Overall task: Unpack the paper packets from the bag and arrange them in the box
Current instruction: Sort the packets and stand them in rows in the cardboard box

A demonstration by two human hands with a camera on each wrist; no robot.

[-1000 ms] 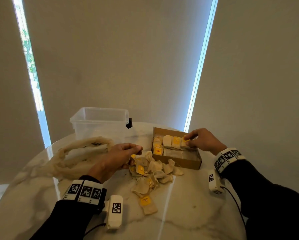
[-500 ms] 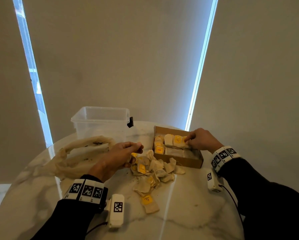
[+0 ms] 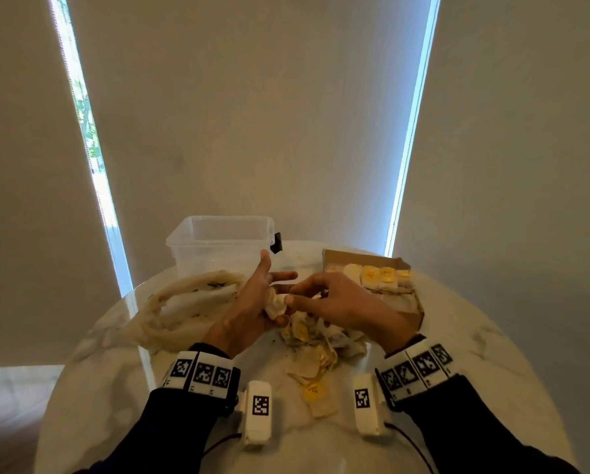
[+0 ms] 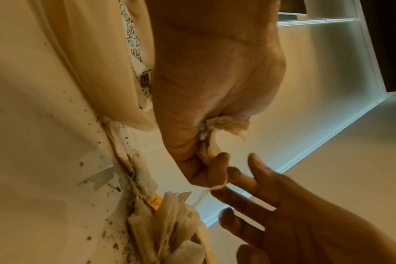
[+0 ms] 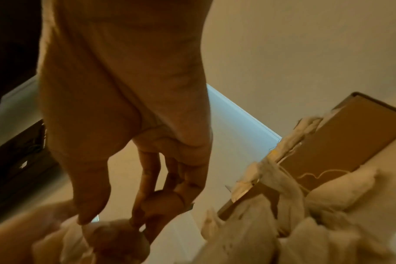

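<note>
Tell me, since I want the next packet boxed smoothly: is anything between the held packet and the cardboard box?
Only the right hand itself lies between the packet, pinched in the left hand, and the cardboard box. Nothing visible blocks its open top; bare floor shows beside the row of packets.

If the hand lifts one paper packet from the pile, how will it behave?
Probably floppy: the packet the left hand holds looks crumpled. Likely light, since a fingertip pinch carries it. Strings may tangle and drag neighbours in the pile; dark specks on the table suggest packets leak.
</note>
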